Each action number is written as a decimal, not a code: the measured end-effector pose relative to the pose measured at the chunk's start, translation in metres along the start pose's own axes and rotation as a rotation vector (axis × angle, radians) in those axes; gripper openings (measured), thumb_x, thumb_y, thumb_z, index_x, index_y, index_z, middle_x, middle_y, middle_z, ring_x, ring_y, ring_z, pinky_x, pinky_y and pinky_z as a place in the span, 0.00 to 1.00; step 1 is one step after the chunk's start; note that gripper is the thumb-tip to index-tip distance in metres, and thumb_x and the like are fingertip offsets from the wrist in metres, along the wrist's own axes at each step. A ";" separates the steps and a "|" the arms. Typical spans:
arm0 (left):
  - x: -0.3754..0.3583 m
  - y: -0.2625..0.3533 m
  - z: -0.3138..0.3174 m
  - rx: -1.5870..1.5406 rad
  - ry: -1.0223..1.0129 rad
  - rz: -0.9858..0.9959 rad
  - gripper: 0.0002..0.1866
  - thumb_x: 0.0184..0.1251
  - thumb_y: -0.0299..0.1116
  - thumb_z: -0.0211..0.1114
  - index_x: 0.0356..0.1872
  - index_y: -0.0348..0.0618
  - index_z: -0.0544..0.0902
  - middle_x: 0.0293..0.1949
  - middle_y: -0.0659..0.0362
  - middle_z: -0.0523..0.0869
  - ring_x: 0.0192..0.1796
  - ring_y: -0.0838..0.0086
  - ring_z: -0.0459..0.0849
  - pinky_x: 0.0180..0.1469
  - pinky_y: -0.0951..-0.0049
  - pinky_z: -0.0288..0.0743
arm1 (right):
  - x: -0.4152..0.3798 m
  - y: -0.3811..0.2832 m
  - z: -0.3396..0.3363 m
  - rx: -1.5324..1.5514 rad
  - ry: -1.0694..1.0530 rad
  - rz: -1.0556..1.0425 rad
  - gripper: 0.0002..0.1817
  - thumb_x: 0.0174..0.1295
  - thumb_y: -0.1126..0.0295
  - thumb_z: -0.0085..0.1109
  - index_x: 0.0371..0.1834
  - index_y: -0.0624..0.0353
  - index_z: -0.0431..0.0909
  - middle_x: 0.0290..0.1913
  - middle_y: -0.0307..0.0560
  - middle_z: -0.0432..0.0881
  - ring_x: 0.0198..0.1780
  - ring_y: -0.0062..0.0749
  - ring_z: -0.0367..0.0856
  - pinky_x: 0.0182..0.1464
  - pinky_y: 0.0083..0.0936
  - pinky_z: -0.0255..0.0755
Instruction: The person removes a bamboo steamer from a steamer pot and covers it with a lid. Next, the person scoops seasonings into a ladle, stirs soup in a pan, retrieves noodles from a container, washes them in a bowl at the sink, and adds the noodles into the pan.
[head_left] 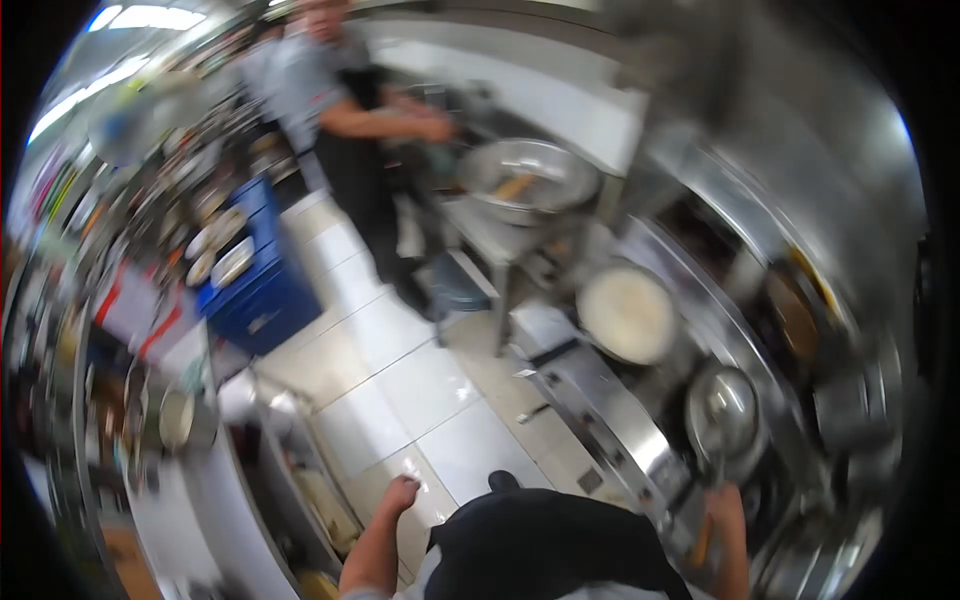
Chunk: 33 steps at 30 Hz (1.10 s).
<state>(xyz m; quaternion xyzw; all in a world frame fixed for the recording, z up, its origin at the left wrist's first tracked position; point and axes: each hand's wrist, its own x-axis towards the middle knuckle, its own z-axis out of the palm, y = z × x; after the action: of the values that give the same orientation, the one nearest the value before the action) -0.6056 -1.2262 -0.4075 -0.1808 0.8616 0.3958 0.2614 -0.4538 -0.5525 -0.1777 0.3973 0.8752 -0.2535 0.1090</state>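
My left hand (402, 493) hangs over the tiled floor, its fingers curled closed with nothing visible in them. On the right, my right hand (729, 503) is closed around a long-handled cooking tool with a wooden grip (703, 540). Blur hides where the tool ends, but its metal shaft points towards a shiny metal wok (722, 408) on the stove. Farther along stands a large round pan (627, 312) with pale, whitish contents.
A steel stove front (610, 400) runs along my right side. Ahead, a person in a dark apron (360, 180) stands beside a wide metal basin (530, 178) on a stand. To the left are a blue bin (265, 310) and a cluttered counter (180, 500). White tiles (420, 390) lie between.
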 end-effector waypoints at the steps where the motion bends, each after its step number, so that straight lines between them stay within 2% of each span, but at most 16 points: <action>1: -0.005 0.015 -0.001 0.066 -0.035 0.017 0.21 0.60 0.43 0.63 0.43 0.33 0.85 0.44 0.41 0.87 0.50 0.51 0.85 0.55 0.60 0.76 | 0.010 -0.011 -0.012 -0.113 -0.043 0.058 0.18 0.51 0.66 0.62 0.39 0.70 0.77 0.33 0.64 0.81 0.37 0.52 0.84 0.39 0.45 0.75; 4: -0.018 0.016 0.014 0.088 -0.015 0.042 0.22 0.62 0.46 0.59 0.42 0.34 0.85 0.46 0.41 0.85 0.52 0.49 0.83 0.58 0.57 0.75 | 0.062 -0.071 -0.055 -0.682 -0.245 0.153 0.26 0.59 0.58 0.53 0.58 0.61 0.69 0.52 0.58 0.72 0.55 0.53 0.73 0.55 0.45 0.67; 5: -0.022 0.009 0.020 0.051 -0.010 0.008 0.22 0.62 0.46 0.59 0.43 0.35 0.85 0.47 0.41 0.85 0.53 0.49 0.83 0.58 0.57 0.75 | 0.104 -0.089 -0.061 -1.118 -0.234 0.067 0.38 0.64 0.41 0.49 0.71 0.55 0.65 0.72 0.59 0.65 0.72 0.55 0.63 0.71 0.47 0.59; 6: -0.026 0.001 0.025 0.017 -0.012 -0.019 0.23 0.62 0.46 0.59 0.44 0.35 0.84 0.47 0.42 0.85 0.53 0.50 0.83 0.58 0.57 0.75 | 0.111 -0.139 -0.059 -1.178 -0.219 -0.029 0.38 0.64 0.41 0.49 0.71 0.55 0.65 0.72 0.59 0.65 0.72 0.55 0.63 0.71 0.47 0.59; 8: -0.054 -0.007 0.024 -0.055 0.047 -0.108 0.22 0.62 0.46 0.59 0.46 0.36 0.83 0.49 0.42 0.85 0.54 0.51 0.82 0.58 0.57 0.74 | 0.070 -0.235 -0.047 -0.436 0.057 -0.930 0.21 0.57 0.60 0.64 0.43 0.70 0.78 0.47 0.69 0.78 0.51 0.65 0.74 0.57 0.50 0.66; 9: -0.070 -0.009 0.022 -0.065 0.059 -0.136 0.23 0.63 0.45 0.59 0.48 0.36 0.82 0.50 0.43 0.84 0.54 0.52 0.82 0.59 0.57 0.74 | 0.120 -0.256 0.005 -0.228 0.217 -0.960 0.11 0.50 0.78 0.55 0.38 0.63 0.68 0.27 0.54 0.75 0.35 0.47 0.78 0.40 0.40 0.70; 10: -0.083 -0.017 0.021 -0.108 0.101 -0.170 0.23 0.63 0.45 0.59 0.48 0.36 0.82 0.50 0.43 0.84 0.54 0.52 0.82 0.59 0.57 0.74 | 0.112 -0.303 0.045 -0.089 0.295 -1.189 0.05 0.46 0.77 0.52 0.23 0.64 0.66 0.20 0.54 0.65 0.25 0.50 0.65 0.32 0.43 0.64; 13: -0.137 -0.048 0.017 -0.180 0.238 -0.110 0.21 0.66 0.43 0.57 0.52 0.39 0.79 0.52 0.44 0.83 0.58 0.53 0.79 0.61 0.58 0.72 | 0.018 -0.407 0.140 -0.196 -0.176 -1.249 0.06 0.48 0.75 0.55 0.22 0.65 0.69 0.21 0.57 0.72 0.26 0.47 0.71 0.33 0.40 0.67; 15: -0.179 -0.068 0.014 -0.243 0.365 -0.148 0.20 0.67 0.43 0.56 0.52 0.40 0.79 0.51 0.44 0.83 0.57 0.53 0.80 0.61 0.57 0.72 | -0.010 -0.423 0.222 -0.373 -0.349 -1.450 0.06 0.50 0.73 0.55 0.23 0.67 0.76 0.23 0.58 0.77 0.28 0.38 0.75 0.33 0.36 0.69; 19: -0.265 -0.115 -0.007 -0.365 0.634 -0.245 0.18 0.65 0.42 0.58 0.51 0.42 0.80 0.49 0.47 0.84 0.54 0.54 0.81 0.57 0.57 0.74 | -0.111 -0.414 0.328 -0.710 -0.991 -1.355 0.08 0.50 0.69 0.61 0.25 0.63 0.82 0.21 0.56 0.81 0.23 0.45 0.82 0.29 0.34 0.74; 20: -0.284 -0.128 -0.005 -0.425 0.701 -0.291 0.18 0.65 0.41 0.59 0.51 0.42 0.80 0.49 0.48 0.85 0.53 0.54 0.82 0.55 0.57 0.75 | -0.112 -0.402 0.355 -0.822 -1.006 -1.385 0.12 0.47 0.65 0.70 0.32 0.60 0.85 0.27 0.52 0.85 0.32 0.42 0.85 0.36 0.32 0.77; 24: -0.351 -0.194 0.032 -0.805 0.622 -0.269 0.17 0.66 0.43 0.59 0.45 0.40 0.83 0.42 0.50 0.87 0.41 0.60 0.86 0.47 0.64 0.78 | -0.148 -0.401 0.436 -1.193 -1.090 -1.518 0.15 0.46 0.63 0.71 0.35 0.60 0.84 0.30 0.52 0.85 0.35 0.41 0.84 0.38 0.32 0.77; 27: -0.409 -0.212 0.085 -1.008 0.533 -0.543 0.14 0.66 0.39 0.57 0.42 0.43 0.85 0.40 0.50 0.88 0.42 0.58 0.86 0.48 0.58 0.79 | -0.176 -0.420 0.464 -1.397 -1.056 -1.607 0.17 0.46 0.62 0.72 0.37 0.59 0.84 0.32 0.52 0.85 0.37 0.41 0.84 0.40 0.32 0.78; 29: -0.434 -0.246 0.159 -0.318 0.621 -0.606 0.15 0.67 0.35 0.53 0.43 0.41 0.86 0.43 0.47 0.87 0.44 0.56 0.86 0.51 0.57 0.79 | -0.190 -0.440 0.483 -1.495 -1.020 -1.728 0.18 0.45 0.61 0.73 0.38 0.59 0.84 0.34 0.52 0.86 0.39 0.40 0.84 0.41 0.31 0.78; 30: -0.440 -0.252 0.204 -0.813 0.899 -0.976 0.15 0.66 0.31 0.51 0.43 0.40 0.87 0.43 0.42 0.86 0.46 0.54 0.86 0.52 0.55 0.79 | -0.196 -0.453 0.497 -1.542 -1.007 -1.825 0.19 0.45 0.61 0.74 0.38 0.59 0.84 0.34 0.52 0.86 0.40 0.40 0.84 0.42 0.31 0.78; 33: -0.466 -0.281 0.356 -0.717 0.870 -1.213 0.21 0.63 0.42 0.54 0.41 0.32 0.85 0.51 0.36 0.82 0.55 0.47 0.82 0.59 0.54 0.74 | -0.209 -0.498 0.544 -1.681 -0.844 -2.648 0.21 0.45 0.60 0.75 0.40 0.58 0.84 0.36 0.51 0.86 0.42 0.40 0.84 0.44 0.31 0.78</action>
<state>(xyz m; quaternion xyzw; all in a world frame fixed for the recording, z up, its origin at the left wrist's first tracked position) 0.0214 -1.0755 -0.4916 -0.8236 0.4603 0.3313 -0.0008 -0.6950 -1.2517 -0.3786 0.8559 -0.3794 -0.2740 -0.2201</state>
